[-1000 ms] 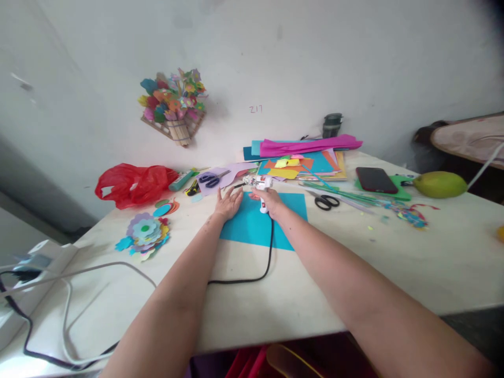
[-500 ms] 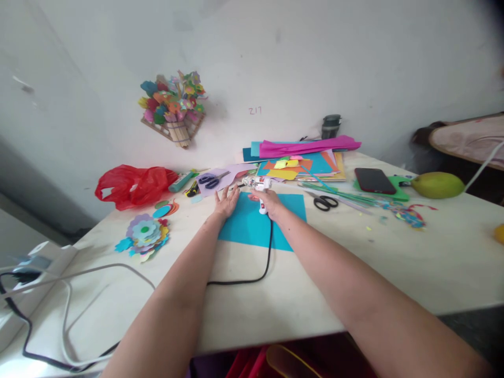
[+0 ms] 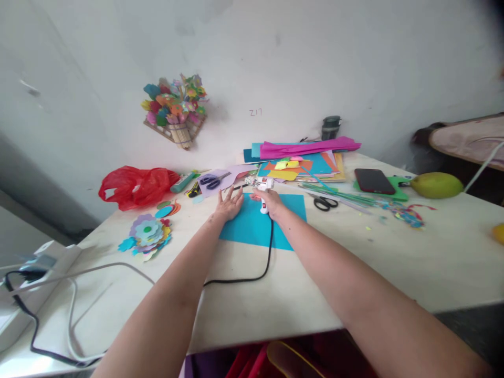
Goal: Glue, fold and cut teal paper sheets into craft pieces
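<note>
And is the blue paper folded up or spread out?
Spread out: the blue paper lies flat on the table, its front edge straight, and no fold shows where it's uncovered.

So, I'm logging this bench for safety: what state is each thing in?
Glue gun: gripped by the right hand; on or off unclear
Left hand: open, spread
Blue sheet: flat
Black scissors: lying flat; blade gap unclear
Navy scissors: lying flat; blade gap unclear
Phone: dark side up
Red bag: crumpled
Paper flowers: piled

Pale table under blue sheet, red bag, black-handled scissors.
</note>
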`<state>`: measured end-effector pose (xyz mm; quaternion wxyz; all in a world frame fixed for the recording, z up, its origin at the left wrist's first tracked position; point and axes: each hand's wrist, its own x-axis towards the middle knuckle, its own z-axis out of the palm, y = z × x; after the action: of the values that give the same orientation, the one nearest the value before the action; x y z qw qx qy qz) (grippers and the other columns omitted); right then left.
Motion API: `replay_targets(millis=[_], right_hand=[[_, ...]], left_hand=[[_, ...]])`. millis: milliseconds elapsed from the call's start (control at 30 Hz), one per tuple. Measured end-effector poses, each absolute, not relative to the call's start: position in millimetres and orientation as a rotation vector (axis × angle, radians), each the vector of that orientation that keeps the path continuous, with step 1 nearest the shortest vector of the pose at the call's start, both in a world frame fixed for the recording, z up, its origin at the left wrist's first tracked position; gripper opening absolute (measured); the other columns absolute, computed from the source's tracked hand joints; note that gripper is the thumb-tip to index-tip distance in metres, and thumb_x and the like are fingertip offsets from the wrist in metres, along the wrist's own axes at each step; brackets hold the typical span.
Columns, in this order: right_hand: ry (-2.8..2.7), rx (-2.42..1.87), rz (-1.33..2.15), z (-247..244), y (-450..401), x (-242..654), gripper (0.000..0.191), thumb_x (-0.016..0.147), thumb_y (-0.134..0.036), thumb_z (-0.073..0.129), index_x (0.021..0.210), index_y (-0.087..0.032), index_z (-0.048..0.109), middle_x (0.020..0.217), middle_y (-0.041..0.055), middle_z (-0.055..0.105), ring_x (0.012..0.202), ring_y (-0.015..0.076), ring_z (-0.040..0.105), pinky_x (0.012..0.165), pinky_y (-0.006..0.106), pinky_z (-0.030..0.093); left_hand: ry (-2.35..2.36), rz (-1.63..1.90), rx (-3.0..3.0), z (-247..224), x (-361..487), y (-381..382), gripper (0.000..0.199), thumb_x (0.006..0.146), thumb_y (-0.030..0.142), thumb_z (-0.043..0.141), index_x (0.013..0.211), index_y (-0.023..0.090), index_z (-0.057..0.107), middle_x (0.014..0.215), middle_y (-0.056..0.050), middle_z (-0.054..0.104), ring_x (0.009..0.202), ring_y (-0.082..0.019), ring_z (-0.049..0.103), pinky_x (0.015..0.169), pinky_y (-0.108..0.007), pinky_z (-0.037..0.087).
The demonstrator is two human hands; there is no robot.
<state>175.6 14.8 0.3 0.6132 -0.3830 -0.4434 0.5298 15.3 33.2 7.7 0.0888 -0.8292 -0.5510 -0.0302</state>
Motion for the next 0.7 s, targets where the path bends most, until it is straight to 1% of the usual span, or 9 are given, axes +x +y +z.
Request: replay_targets(millis=[67, 133, 333, 533, 633, 700], right_hand=[[-0.996, -0.861, 1.234, 3, 12, 176, 0.026, 0.066, -0.031, 0.065, 0.087, -0.015, 0.063, 0.066, 0.0019, 0.067, 0.072, 0.0174, 0.065, 0.065, 0.026, 0.049], [-0.981, -0.857, 1.251, 6, 9, 176, 0.025, 0.067, -0.030, 0.064, 0.087, -0.015, 0.063, 0.068, 0.0025, 0.067, 0.073, 0.0171, 0.065, 0.066, 0.025, 0.049], [-0.983, -0.875, 1.250, 7, 7, 177, 0.025, 0.066, -0.031, 0.066, 0.085, -0.016, 0.063, 0.069, 0.0028, 0.068, 0.073, 0.0175, 0.065, 0.060, 0.024, 0.049], [-1.002, -0.883, 1.236, 3, 11, 177, 0.028, 0.065, -0.033, 0.067, 0.085, -0.015, 0.062, 0.070, 0.0031, 0.068, 0.074, 0.0176, 0.065, 0.063, 0.024, 0.049], [-1.024, -0.888, 1.233, 4, 10, 177, 0.028, 0.065, -0.035, 0.067, 0.084, -0.015, 0.062, 0.072, 0.0038, 0.068, 0.075, 0.0180, 0.065, 0.058, 0.023, 0.048], [-1.034, -0.905, 1.224, 5, 8, 177, 0.028, 0.065, -0.036, 0.066, 0.084, -0.016, 0.063, 0.072, 0.0044, 0.068, 0.075, 0.0185, 0.065, 0.053, 0.021, 0.046]], left_hand=[[-1.764, -0.139, -2.424, 6, 10, 32, 0.051, 0.090, 0.033, 0.006, 0.140, 0.028, 0.010, 0.145, 0.004, 0.016, 0.134, -0.022, -0.004, 0.101, -0.058, -0.004], [-1.848, -0.187, -2.369, 6, 5, 29, 0.051, 0.089, 0.033, 0.006, 0.140, 0.028, 0.007, 0.146, 0.005, 0.012, 0.133, -0.023, -0.009, 0.101, -0.060, -0.002], [-1.868, -0.106, -2.390, 6, -3, 14, 0.051, 0.088, 0.042, 0.008, 0.138, 0.034, 0.015, 0.145, 0.008, 0.014, 0.132, -0.022, -0.013, 0.100, -0.056, -0.010], [-1.915, -0.014, -2.391, 9, -1, 10, 0.060, 0.083, 0.058, 0.013, 0.138, 0.035, 0.016, 0.146, 0.006, 0.014, 0.133, -0.025, -0.011, 0.099, -0.058, -0.010], [-1.873, -0.025, -2.396, 9, 3, 8, 0.064, 0.081, 0.062, 0.013, 0.138, 0.034, 0.017, 0.145, 0.005, 0.017, 0.133, -0.025, -0.009, 0.100, -0.058, -0.009], [-1.848, -0.051, -2.383, 8, 4, 6, 0.065, 0.080, 0.063, 0.013, 0.138, 0.033, 0.018, 0.145, 0.004, 0.018, 0.133, -0.025, -0.007, 0.100, -0.057, -0.009]])
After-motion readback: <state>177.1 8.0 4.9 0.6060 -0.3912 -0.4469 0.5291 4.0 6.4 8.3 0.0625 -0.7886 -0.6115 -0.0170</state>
